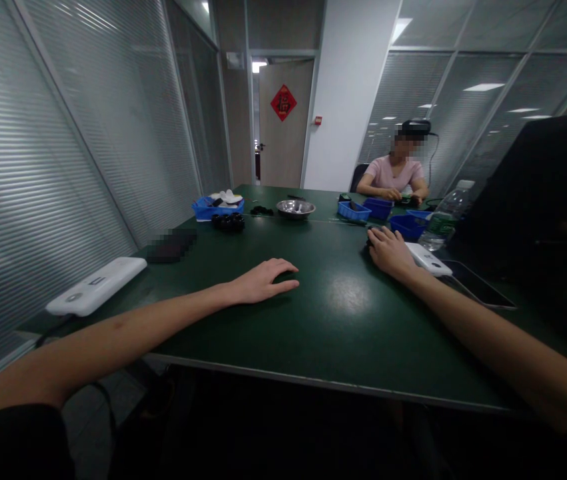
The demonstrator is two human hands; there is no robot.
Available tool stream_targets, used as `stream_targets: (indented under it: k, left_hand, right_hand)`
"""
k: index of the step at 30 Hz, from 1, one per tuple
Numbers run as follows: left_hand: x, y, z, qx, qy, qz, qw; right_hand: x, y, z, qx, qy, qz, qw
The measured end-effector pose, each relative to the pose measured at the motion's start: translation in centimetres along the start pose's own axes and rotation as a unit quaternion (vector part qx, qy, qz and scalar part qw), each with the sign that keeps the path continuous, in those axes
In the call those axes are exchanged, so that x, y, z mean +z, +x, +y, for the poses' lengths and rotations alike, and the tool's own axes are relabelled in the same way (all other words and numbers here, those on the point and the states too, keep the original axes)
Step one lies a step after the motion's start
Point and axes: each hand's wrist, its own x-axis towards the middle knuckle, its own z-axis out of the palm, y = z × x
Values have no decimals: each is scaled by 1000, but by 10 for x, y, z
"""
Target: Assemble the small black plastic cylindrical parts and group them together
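My left hand point(266, 280) is stretched out low over the green tabletop point(283, 333), open, fingers forward and thumb apart, with nothing in it. Farther off on the right, my right hand point(389, 252) curls its fingers over a small black object point(368, 244). Most of that object is hidden under the fingers, so its kind does not show. Just right of this hand lies a white oblong device point(427, 259). Beyond its fingertips stand blue plastic trays point(406, 225). A shiny metal bowl point(296, 209) with small pieces inside sits at the far middle.
At the far left are a blue basket point(218, 211) with white items and several black round things point(228, 223). Another white device point(97, 287) lies along the left edge. A water bottle point(446, 217) and a phone point(480, 285) are on the right. A co-worker point(396, 175) sits opposite.
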Motion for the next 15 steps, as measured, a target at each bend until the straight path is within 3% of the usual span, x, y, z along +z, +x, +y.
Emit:
stream_targets:
  k: [10, 15]
  left_hand:
    - [2, 1, -4, 1, 7, 8, 1000]
    - [-5, 3, -36, -32, 72, 39, 996]
  right_hand:
    - [3, -2, -1, 38, -14, -24, 999]
    - [1, -3, -6, 25, -20, -16, 999]
